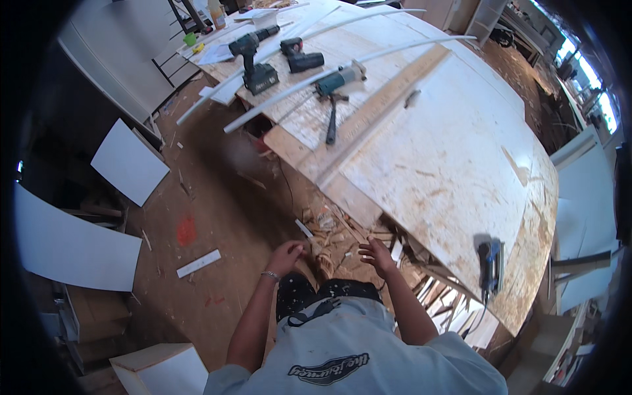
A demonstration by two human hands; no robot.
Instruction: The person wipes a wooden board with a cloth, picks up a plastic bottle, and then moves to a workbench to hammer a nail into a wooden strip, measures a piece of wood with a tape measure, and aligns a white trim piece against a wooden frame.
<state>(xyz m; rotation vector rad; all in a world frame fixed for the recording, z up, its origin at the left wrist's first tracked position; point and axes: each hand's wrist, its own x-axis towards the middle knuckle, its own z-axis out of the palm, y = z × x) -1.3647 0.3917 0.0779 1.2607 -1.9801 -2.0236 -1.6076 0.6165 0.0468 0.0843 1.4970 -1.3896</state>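
My left hand (287, 257), with a bracelet at the wrist, hangs in front of my body with its fingers loosely bent and nothing visible in them. My right hand (378, 257) is held a little apart from it, fingers spread, close to the near edge of the wooden worktable (454, 158). Neither hand touches anything that I can see. On the table's near right corner lies a blue and black air nailer (490, 266) with a hose. Farther off lie a hammer (331, 125), a green corded power tool (339, 79) and a cordless drill (253, 62).
Long white strips (349, 72) cross the table's far left and overhang its edge. A wooden board (388, 99) lies beside them. White panels (79, 243) stand at the left. Wood scraps (322, 230) litter the floor under the table, and a white offcut (198, 263) lies left of me.
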